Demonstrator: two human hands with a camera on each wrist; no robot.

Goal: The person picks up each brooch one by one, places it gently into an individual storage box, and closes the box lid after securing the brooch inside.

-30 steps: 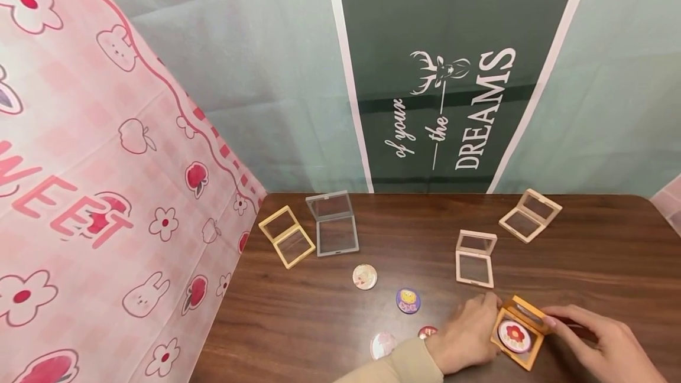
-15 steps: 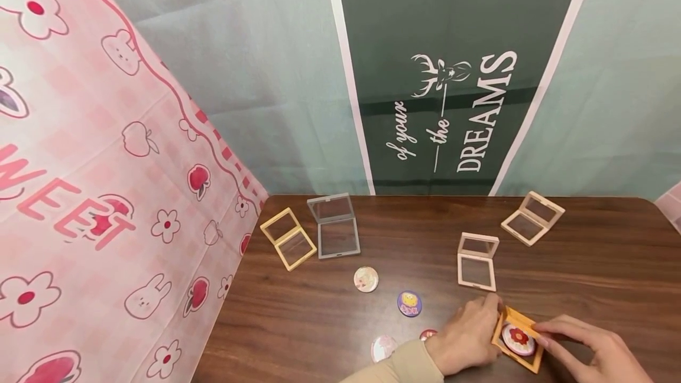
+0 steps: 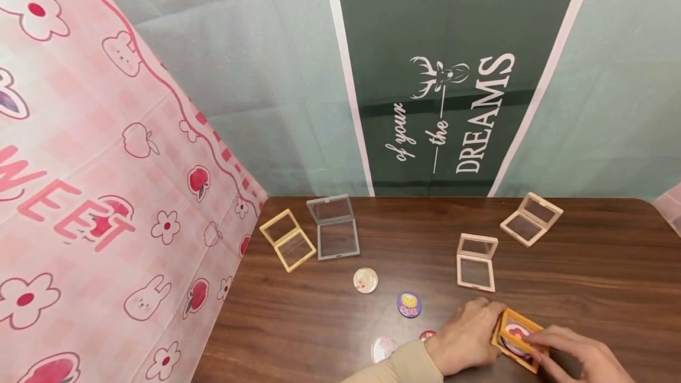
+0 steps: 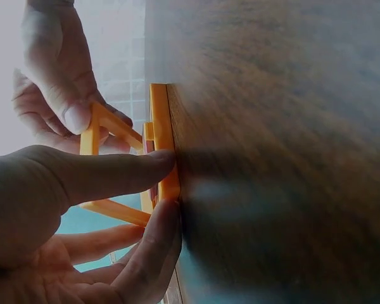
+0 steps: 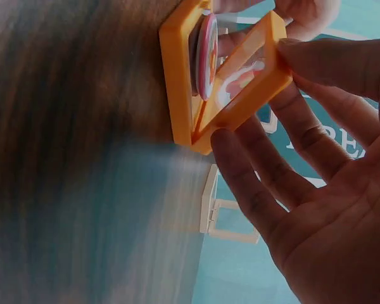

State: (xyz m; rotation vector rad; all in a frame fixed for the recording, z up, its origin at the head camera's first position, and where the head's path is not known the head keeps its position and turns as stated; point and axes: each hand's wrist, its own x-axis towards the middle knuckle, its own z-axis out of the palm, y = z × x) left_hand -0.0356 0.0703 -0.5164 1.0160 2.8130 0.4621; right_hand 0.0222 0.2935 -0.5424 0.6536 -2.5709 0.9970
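Note:
On the table at lower right, an orange display case point(image 3: 524, 318) stands with its hinged lid tilted partway down over its base. Inside lies a round badge with a red flower point(image 5: 207, 57), half covered by the lid in the head view. My left hand point(image 3: 465, 336) grips the base at its left side, thumb and fingers at its edge in the left wrist view. My right hand point(image 3: 577, 350) pinches the lid, thumb on one face and fingers at its rim in the right wrist view. Left of my left hand, a red badge point(image 3: 427, 334) is partly hidden by the wrist.
More badges lie to the left: pink point(image 3: 382, 349), purple point(image 3: 409, 304) and cream point(image 3: 365, 281). Unfolded cases stand further back: yellow point(image 3: 288, 266), grey point(image 3: 338, 256), pale pink point(image 3: 476, 286) and beige point(image 3: 515, 235). Cloth curtains hang along the table's back and left.
My right hand has swung the orange case's lid from upright to tilted over the badge, moving slightly left. My left hand stays at the base.

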